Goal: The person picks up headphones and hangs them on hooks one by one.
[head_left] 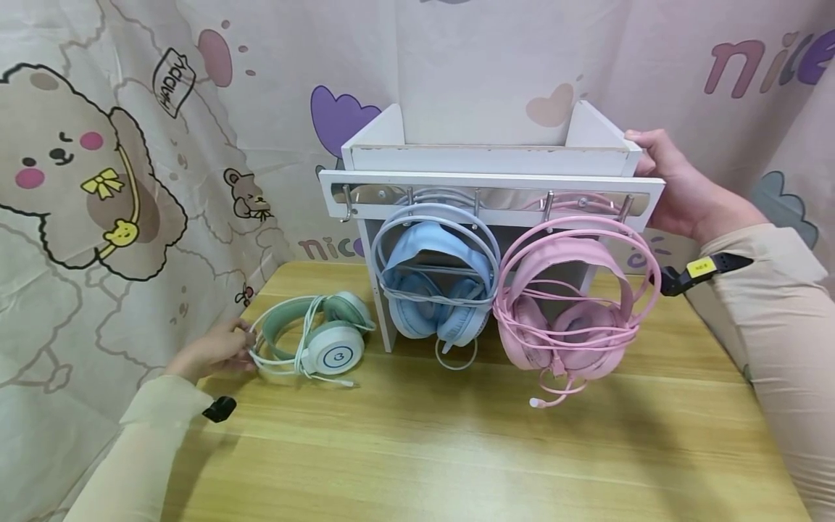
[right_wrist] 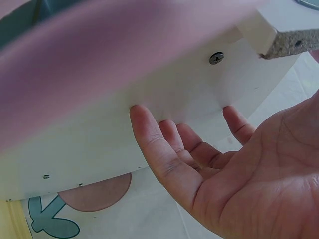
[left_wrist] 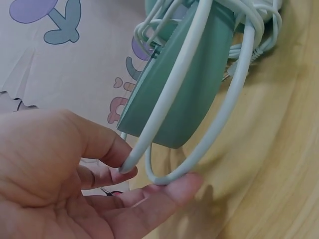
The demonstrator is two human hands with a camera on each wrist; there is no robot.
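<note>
Green-and-white headphones (head_left: 335, 351) lie on the table at the left, their white cable bundled round them. My left hand (head_left: 222, 348) holds their thin outer headband tubes (left_wrist: 172, 94), thumb on one tube and fingers under the bend. A white rack (head_left: 489, 161) with a row of metal hooks stands at the centre. Blue headphones (head_left: 433, 246) and pink headphones (head_left: 580, 254) hang from its hooks. With its fingertips on the rack's right side panel (right_wrist: 164, 144), my right hand (head_left: 685, 188) touches the rack near its top.
The wooden table (head_left: 417, 449) reaches toward me. A printed curtain (head_left: 261, 109) encloses it at the back and sides. At the rack's left end, one hook (head_left: 347, 203) bears nothing. The pink cable's plug (head_left: 536, 403) dangles low in front.
</note>
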